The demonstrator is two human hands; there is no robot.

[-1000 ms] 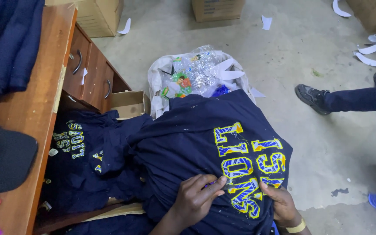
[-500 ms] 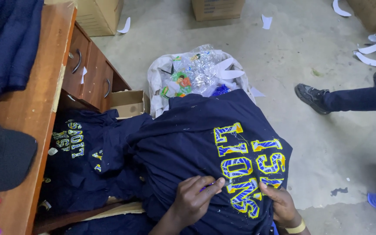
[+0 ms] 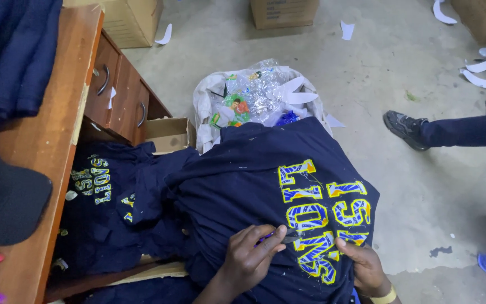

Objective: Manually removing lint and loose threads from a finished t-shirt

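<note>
Concrete floor [image 3: 423,186] beneath. Left hand [image 3: 251,259] pinching small tool [image 3: 285,237] against navy shirt [image 3: 265,191] on lap, beside yellow lettering [image 3: 322,219]; right hand [image 3: 364,264] pressing fabric flat, fingers spread. Risk: tool snagging print if fabric slackens. Wooden desk [image 3: 57,141] at left edge.

A left hand [image 3: 248,262] pinches a small tool against a navy shirt [image 3: 243,180] with yellow-and-blue lettering, the right hand [image 3: 364,267] pressing the fabric flat, beside a wooden bench [image 3: 52,146].
</note>
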